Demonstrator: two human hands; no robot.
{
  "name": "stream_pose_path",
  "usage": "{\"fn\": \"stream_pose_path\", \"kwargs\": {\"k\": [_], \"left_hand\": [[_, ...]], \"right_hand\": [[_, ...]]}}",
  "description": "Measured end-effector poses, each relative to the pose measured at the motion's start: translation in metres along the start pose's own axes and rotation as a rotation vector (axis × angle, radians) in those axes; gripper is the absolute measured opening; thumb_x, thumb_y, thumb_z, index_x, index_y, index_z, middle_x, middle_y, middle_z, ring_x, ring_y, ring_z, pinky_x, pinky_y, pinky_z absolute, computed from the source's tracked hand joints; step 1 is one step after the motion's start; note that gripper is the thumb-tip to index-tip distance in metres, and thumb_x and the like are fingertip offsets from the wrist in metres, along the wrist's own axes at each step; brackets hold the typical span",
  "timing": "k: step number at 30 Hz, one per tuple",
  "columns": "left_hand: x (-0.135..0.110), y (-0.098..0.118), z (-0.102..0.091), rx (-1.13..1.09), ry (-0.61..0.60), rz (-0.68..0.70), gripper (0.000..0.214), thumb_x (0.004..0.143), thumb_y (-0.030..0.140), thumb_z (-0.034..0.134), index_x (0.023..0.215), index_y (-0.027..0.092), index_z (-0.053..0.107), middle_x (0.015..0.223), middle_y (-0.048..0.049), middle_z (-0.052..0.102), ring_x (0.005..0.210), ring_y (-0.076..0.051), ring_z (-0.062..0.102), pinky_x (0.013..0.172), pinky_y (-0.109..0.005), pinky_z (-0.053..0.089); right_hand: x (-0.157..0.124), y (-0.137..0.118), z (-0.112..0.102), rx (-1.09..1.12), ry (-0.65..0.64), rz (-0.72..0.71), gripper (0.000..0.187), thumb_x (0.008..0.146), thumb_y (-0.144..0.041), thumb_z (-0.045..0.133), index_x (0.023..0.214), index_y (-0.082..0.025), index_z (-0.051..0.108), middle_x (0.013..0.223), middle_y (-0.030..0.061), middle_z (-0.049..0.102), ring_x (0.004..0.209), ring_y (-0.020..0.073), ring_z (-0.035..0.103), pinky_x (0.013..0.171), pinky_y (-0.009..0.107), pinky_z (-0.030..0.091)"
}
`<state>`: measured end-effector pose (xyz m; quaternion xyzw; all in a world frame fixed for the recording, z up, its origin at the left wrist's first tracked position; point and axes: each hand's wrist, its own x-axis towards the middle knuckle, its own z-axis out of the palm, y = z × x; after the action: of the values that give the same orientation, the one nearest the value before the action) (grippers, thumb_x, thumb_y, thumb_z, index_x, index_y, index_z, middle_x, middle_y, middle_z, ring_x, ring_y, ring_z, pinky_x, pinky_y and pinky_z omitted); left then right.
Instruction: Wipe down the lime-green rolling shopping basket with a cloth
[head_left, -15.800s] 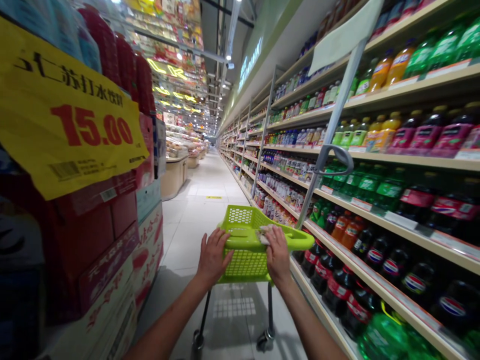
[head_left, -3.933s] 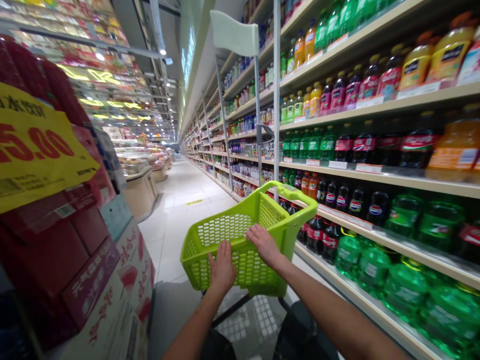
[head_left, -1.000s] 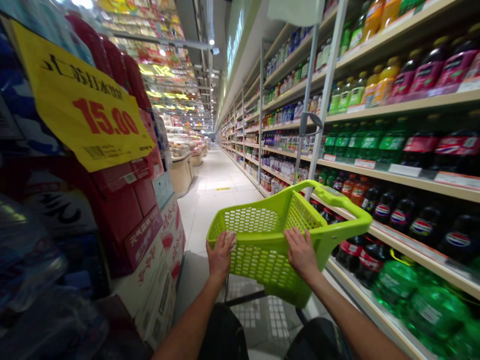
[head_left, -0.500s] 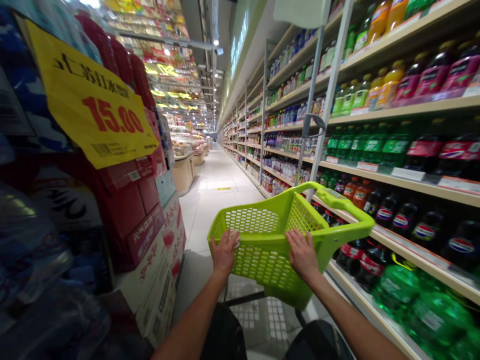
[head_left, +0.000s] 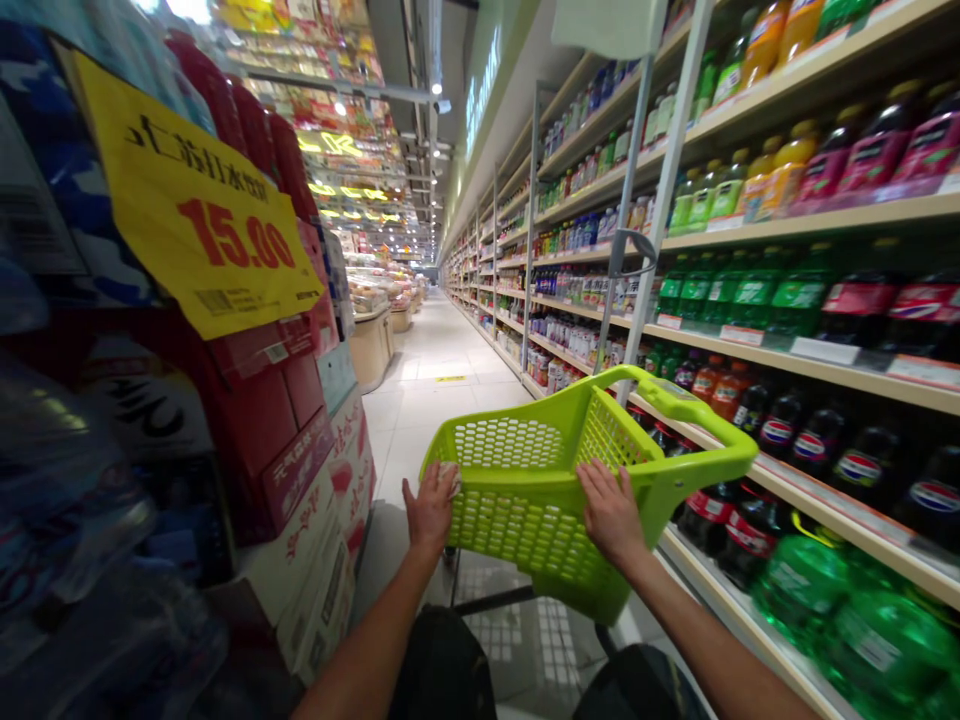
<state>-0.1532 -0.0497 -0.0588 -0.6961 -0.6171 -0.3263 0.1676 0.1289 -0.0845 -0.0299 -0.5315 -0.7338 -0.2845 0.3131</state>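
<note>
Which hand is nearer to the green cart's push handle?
Right. The right hand rests on the cart's near rim, towards the push handle; the left hand, with a pale cloth, is at the rim's opposite end, farther away.

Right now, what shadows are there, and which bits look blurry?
Head view: under the green cart, the pale floor shows shadow dotted with grid-like light; head view, lower left: the plastic-wrapped packs look dim and smeary.

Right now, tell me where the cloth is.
In the head view, left of centre, the cloth is at the fingers of the left hand, against the rim near the left end of the green cart.
</note>
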Motion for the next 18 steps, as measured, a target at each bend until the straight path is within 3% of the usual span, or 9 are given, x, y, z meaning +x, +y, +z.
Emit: {"fn": "stream_pose_path", "kwargs": {"k": [2, 4, 6, 7, 9, 11, 13, 15, 18], "left_hand": [[-0.001, 0.026, 0.005, -0.029, -0.011, 0.062, 0.035, 0.086, 0.019, 0.037, 0.116, 0.03, 0.052, 0.129, -0.0071, 0.047, 0.118, -0.023, 0.043, 0.1, -0.056, 0.019], [-0.001, 0.062, 0.011, -0.091, -0.011, 0.212, 0.035, 0.085, 0.021, 0.042, 0.117, 0.033, 0.05, 0.131, -0.0049, 0.045, 0.12, -0.021, 0.041, 0.102, -0.053, 0.02], [-0.002, 0.084, 0.014, -0.14, 0.004, 0.322, 0.036, 0.084, 0.023, 0.045, 0.118, 0.035, 0.048, 0.133, -0.0037, 0.043, 0.122, -0.02, 0.039, 0.103, -0.051, 0.019], [-0.003, 0.084, 0.013, -0.149, 0.007, 0.34, 0.036, 0.084, 0.024, 0.045, 0.119, 0.035, 0.048, 0.133, -0.0035, 0.043, 0.122, -0.019, 0.039, 0.104, -0.05, 0.018], [-0.004, 0.065, 0.01, -0.126, -0.004, 0.288, 0.037, 0.084, 0.021, 0.044, 0.118, 0.034, 0.048, 0.131, -0.004, 0.045, 0.121, -0.019, 0.04, 0.105, -0.05, 0.015], [-0.004, 0.036, 0.006, -0.062, -0.016, 0.139, 0.038, 0.084, 0.018, 0.042, 0.118, 0.032, 0.049, 0.13, -0.0057, 0.045, 0.12, -0.02, 0.042, 0.104, -0.052, 0.015], [-0.004, 0.02, 0.003, -0.002, -0.008, -0.029, 0.038, 0.084, 0.017, 0.041, 0.119, 0.03, 0.049, 0.13, -0.008, 0.045, 0.12, -0.022, 0.042, 0.102, -0.054, 0.017], [-0.003, 0.031, 0.004, -0.005, -0.005, -0.054, 0.038, 0.084, 0.016, 0.041, 0.118, 0.03, 0.05, 0.131, -0.008, 0.044, 0.121, -0.022, 0.041, 0.101, -0.055, 0.021], [-0.003, 0.075, 0.012, -0.112, -0.006, 0.165, 0.037, 0.083, 0.02, 0.045, 0.117, 0.034, 0.05, 0.133, -0.0043, 0.043, 0.122, -0.021, 0.038, 0.103, -0.051, 0.02]], "right_hand": [[0.001, -0.002, 0.0, -0.009, 0.001, 0.006, 0.046, 0.069, -0.01, 0.042, 0.113, -0.011, 0.055, 0.116, 0.0069, 0.058, 0.116, 0.0228, 0.042, 0.106, 0.042, 0.012], [0.001, -0.001, 0.0, -0.021, -0.007, -0.018, 0.047, 0.069, -0.009, 0.042, 0.113, -0.011, 0.055, 0.117, 0.0066, 0.058, 0.116, 0.0223, 0.042, 0.106, 0.042, 0.012], [0.0, 0.002, 0.0, -0.039, -0.013, -0.05, 0.049, 0.068, -0.008, 0.041, 0.115, -0.012, 0.054, 0.117, 0.0065, 0.058, 0.117, 0.0217, 0.041, 0.105, 0.042, 0.012], [0.0, 0.004, 0.0, -0.048, -0.014, -0.061, 0.05, 0.067, -0.008, 0.042, 0.115, -0.013, 0.053, 0.118, 0.0066, 0.057, 0.117, 0.0214, 0.041, 0.105, 0.042, 0.012], [-0.002, 0.006, 0.0, -0.061, -0.015, -0.073, 0.052, 0.067, -0.007, 0.042, 0.117, -0.013, 0.052, 0.118, 0.0069, 0.057, 0.118, 0.0214, 0.04, 0.105, 0.042, 0.013], [-0.002, 0.006, 0.001, -0.057, -0.012, -0.068, 0.052, 0.067, -0.008, 0.042, 0.118, -0.013, 0.051, 0.118, 0.0072, 0.057, 0.118, 0.0218, 0.039, 0.105, 0.043, 0.012], [-0.002, 0.003, 0.002, -0.045, -0.004, -0.044, 0.05, 0.068, -0.01, 0.043, 0.117, -0.013, 0.052, 0.117, 0.0075, 0.057, 0.117, 0.0225, 0.04, 0.105, 0.043, 0.012], [-0.001, 0.0, 0.003, -0.042, 0.004, -0.023, 0.049, 0.069, -0.011, 0.043, 0.117, -0.013, 0.052, 0.117, 0.0079, 0.057, 0.117, 0.0232, 0.04, 0.105, 0.044, 0.012], [0.0, 0.0, 0.003, -0.054, -0.009, -0.051, 0.051, 0.068, -0.01, 0.043, 0.119, -0.013, 0.051, 0.118, 0.0073, 0.057, 0.118, 0.0224, 0.039, 0.105, 0.043, 0.012]]}}
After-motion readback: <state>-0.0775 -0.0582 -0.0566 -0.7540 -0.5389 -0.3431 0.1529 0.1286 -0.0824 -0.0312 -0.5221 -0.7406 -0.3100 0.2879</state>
